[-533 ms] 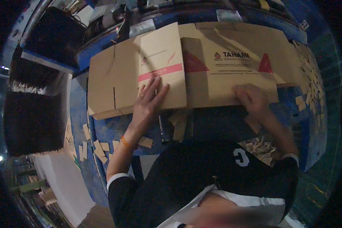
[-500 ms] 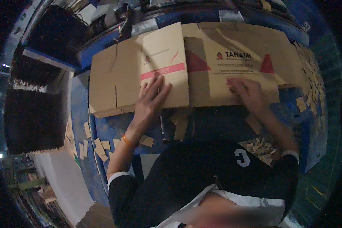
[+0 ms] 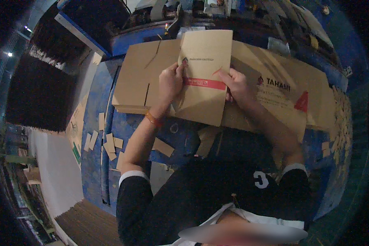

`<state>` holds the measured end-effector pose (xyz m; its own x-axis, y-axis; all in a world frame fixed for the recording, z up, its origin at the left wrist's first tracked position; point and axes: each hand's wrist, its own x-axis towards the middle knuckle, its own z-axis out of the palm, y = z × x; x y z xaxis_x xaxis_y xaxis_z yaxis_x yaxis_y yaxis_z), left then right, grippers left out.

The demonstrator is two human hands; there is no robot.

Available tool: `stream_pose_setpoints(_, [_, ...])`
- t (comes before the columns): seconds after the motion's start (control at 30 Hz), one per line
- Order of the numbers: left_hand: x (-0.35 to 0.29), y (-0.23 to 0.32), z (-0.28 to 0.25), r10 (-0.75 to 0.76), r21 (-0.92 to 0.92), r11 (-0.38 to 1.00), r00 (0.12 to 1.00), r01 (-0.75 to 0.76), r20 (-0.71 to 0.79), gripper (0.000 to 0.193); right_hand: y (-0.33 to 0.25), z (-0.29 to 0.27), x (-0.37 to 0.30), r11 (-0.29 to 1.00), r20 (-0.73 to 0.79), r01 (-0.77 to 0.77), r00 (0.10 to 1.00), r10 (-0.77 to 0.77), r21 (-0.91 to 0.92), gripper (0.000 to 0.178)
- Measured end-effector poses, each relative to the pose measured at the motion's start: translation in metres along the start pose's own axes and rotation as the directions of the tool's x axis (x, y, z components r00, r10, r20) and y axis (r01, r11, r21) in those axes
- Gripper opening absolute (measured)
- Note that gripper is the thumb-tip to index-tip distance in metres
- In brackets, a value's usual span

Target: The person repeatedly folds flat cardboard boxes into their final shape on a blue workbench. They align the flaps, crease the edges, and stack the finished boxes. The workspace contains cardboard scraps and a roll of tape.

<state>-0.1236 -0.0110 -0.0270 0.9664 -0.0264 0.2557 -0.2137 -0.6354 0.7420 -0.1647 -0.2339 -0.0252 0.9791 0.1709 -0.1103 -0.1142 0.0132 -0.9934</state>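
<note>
we hold the panel point(image 3: 204, 88) over the cardboard point(image 3: 137, 74) by its side edges: the left hand point(image 3: 171, 83) pinches the left edge; the right hand point(image 3: 238, 87) pinches the right, thumb on the face, fingers curled about the edge. we should match both grips and pinch lightly, keeping the panel uncreased.
</note>
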Motion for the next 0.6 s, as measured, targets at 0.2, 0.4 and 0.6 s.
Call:
stream_pose_setpoints(0.2, [0.002, 0.015, 0.008, -0.111, -0.016, 0.994, 0.992, 0.11, -0.059, 0.032, -0.015, 0.007, -0.008, 0.977, -0.076, -0.037, 0.997, 0.021, -0.212, 0.029])
stream_pose_setpoints(0.4, [0.007, -0.01, 0.015, -0.14, -0.194, 0.971, 0.99, 0.14, 0.013, 0.033, -0.015, 0.006, -0.005, 0.953, -0.047, -0.093, 0.995, 0.083, -0.29, 0.03])
stream_pose_setpoints(0.6, [0.008, -0.022, 0.02, -0.226, -0.61, 0.736, 0.956, 0.293, 0.186, 0.036, -0.014, 0.004, -0.005, 0.942, -0.055, -0.102, 0.995, 0.089, -0.319, 0.03])
